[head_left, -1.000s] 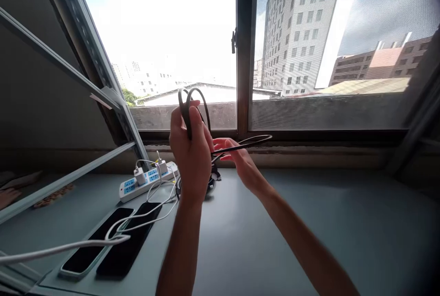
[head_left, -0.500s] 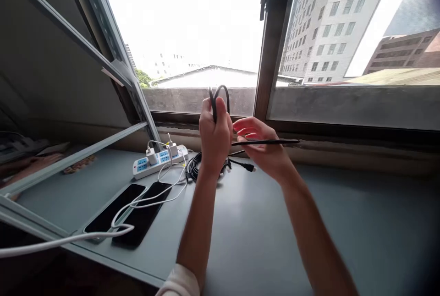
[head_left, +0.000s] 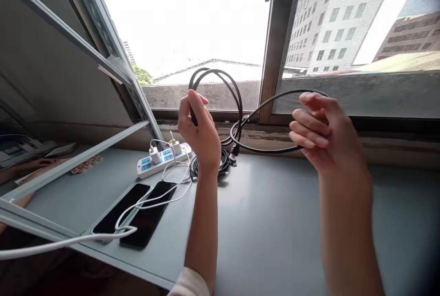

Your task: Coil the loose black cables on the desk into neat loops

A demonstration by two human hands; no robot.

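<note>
A black cable (head_left: 239, 99) hangs in loops between my two hands, in front of the window. My left hand (head_left: 201, 126) is closed round one side of the coil, thumb pointing up. Off to the right, my right hand (head_left: 319, 126) is raised with curled fingers, closed on another stretch of the same cable. A dark plug (head_left: 235, 150) dangles below the loops. Beneath it on the table lies a second coiled black cable (head_left: 224, 164), partly hidden behind my left wrist.
A white power strip (head_left: 165, 159) with two chargers stands on the grey table (head_left: 268, 222). Two dark phones (head_left: 122, 209) lie at left under white charging cables (head_left: 137, 204). A metal frame (head_left: 79, 145) slopes along the left; beyond it, another person's hand (head_left: 37, 167) rests.
My right hand has moved right and up, away from my left, drawing out a stretch of cable. The coil in my left hand has opened into wider loops.
</note>
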